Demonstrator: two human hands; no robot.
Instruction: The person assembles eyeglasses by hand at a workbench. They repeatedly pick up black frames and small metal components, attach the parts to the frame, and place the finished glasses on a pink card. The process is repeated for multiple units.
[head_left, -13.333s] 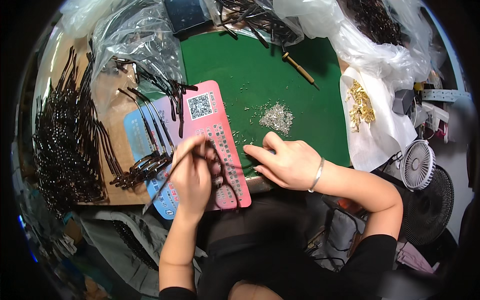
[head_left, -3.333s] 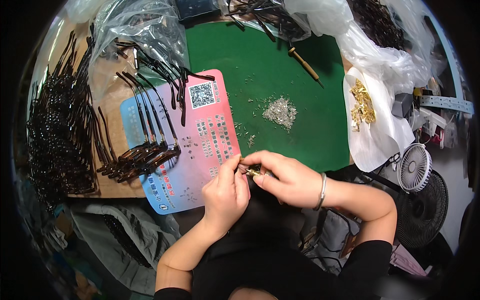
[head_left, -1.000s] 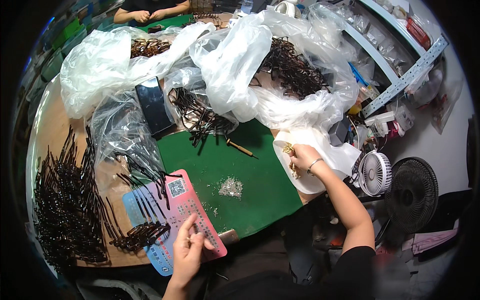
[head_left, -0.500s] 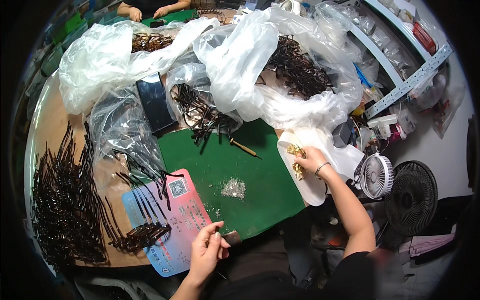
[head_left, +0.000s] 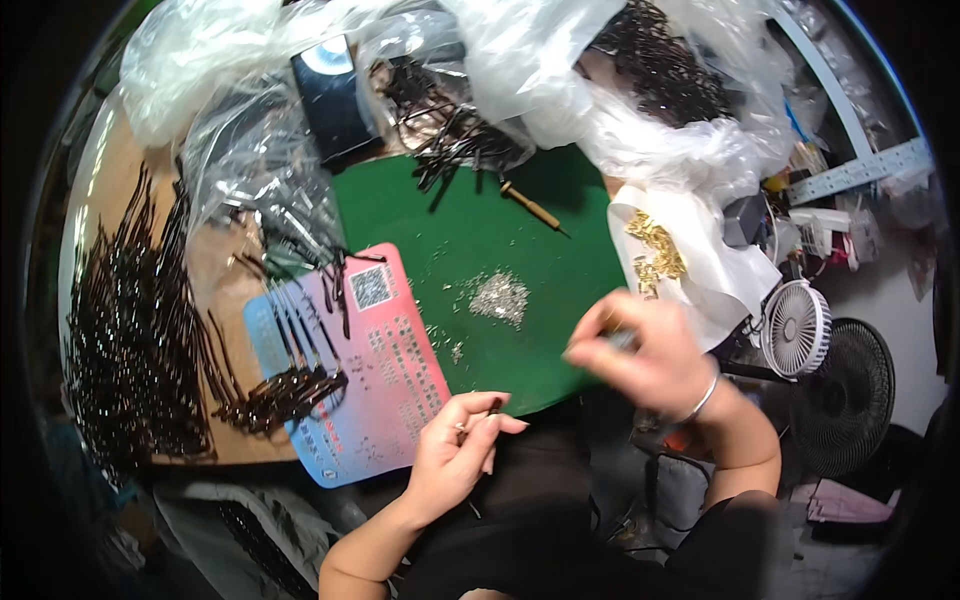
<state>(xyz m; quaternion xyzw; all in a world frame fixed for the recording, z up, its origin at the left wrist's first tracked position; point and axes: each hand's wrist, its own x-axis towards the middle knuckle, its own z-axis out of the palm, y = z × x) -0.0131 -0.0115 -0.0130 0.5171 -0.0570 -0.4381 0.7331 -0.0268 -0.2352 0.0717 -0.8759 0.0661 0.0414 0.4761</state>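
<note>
My left hand is closed in front of the green mat, by the corner of the pink-and-blue card. Its fingers pinch a slender dark piece like an eyeglass temple, mostly hidden. Over the mat's right edge, my right hand is blurred, fingers curled inward; what they hold I cannot make out. Beyond it, small gold metal pieces lie on a white sheet. A pile of tiny silver parts, seemingly screws, rests mid-mat. Toward the back lies a thin screwdriver with a tan handle.
Many dark eyeglass temples cover the table's left side; a smaller bunch overlaps the card. Clear plastic bags and a dark box stand behind. Two fans, white and black, are at the right.
My right hand has left the gold pieces and come left and nearer, toward my left hand. The view has tilted down, so the table sits higher in it. My left hand stays pinched.
</note>
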